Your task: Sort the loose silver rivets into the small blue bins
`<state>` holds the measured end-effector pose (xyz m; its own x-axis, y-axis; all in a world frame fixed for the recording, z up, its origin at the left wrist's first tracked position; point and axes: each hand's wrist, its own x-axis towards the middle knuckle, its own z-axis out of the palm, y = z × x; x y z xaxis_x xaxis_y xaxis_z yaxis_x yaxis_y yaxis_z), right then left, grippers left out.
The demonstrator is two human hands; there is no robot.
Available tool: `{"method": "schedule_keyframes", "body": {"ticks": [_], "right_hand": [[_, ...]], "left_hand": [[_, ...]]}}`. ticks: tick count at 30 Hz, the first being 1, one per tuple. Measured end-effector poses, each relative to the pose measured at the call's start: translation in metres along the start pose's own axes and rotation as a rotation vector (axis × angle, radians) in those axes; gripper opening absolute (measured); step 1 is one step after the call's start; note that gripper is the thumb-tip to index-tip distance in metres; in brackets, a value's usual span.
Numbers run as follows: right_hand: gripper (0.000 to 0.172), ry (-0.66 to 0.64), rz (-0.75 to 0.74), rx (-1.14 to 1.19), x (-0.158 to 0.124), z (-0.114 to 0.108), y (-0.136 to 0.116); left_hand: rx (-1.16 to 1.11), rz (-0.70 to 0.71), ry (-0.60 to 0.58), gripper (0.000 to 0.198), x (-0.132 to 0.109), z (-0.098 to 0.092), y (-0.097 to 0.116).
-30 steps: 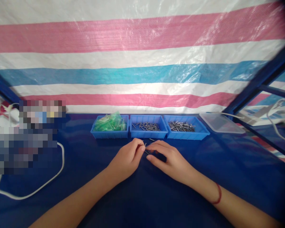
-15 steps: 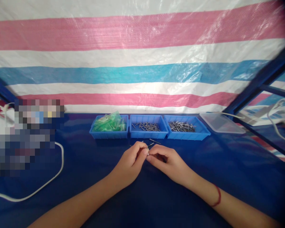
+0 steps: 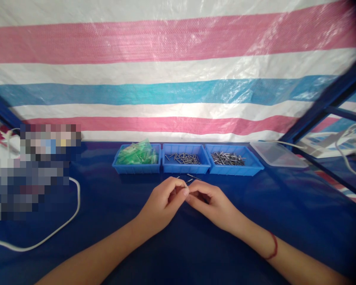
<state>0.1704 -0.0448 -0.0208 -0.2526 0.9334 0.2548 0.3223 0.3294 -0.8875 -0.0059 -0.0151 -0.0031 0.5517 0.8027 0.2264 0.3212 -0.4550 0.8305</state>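
Note:
My left hand (image 3: pixel 166 202) and my right hand (image 3: pixel 211 202) meet at the fingertips over the blue table. Both are closed in a pinch, thumb against forefinger. Whatever lies between the fingertips is hidden by them. Just beyond the hands, a few thin metal pins (image 3: pixel 193 177) lie loose on the table. Behind these stands a blue bin (image 3: pixel 185 169) with small metal pins or screws inside. To its right, another blue bin (image 3: pixel 235 170) holds a denser heap of thin metal pieces.
On the left of the row, a third blue bin (image 3: pixel 136 169) holds green plastic bags (image 3: pixel 138 153). A translucent flat lid (image 3: pixel 280 154) lies at the right. A white cable (image 3: pixel 78 198) loops over the table's left side. Striped sheeting (image 3: pixel 166 93) hangs behind.
The fingertips have drawn closer together, my left hand shifting slightly right. A small shiny bit that showed between them is now covered.

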Motion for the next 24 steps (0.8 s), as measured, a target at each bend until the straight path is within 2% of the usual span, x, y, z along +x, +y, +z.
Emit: {"method": "schedule_keyframes", "body": {"ticks": [11,15,18,21,24], "right_hand": [[0.017,0.191,0.033,0.041,-0.001,-0.003,0.004],[0.020,0.205,-0.004,0.012,-0.001,-0.006,0.001],[0.021,0.235,-0.063,-0.110,0.002,-0.018,0.001],[0.021,0.434,-0.113,-0.283,0.007,-0.043,0.006],[0.023,0.670,-0.070,-0.514,0.012,-0.072,0.019]], "left_hand": [[0.089,0.039,0.062,0.011,0.002,-0.005,-0.001],[0.212,0.084,-0.001,0.013,0.002,-0.008,0.000],[0.371,0.129,-0.058,0.017,0.003,-0.017,0.002],[0.579,0.129,-0.102,0.022,0.005,-0.036,0.001],[0.722,0.048,-0.184,0.023,0.006,-0.057,-0.003]]}}
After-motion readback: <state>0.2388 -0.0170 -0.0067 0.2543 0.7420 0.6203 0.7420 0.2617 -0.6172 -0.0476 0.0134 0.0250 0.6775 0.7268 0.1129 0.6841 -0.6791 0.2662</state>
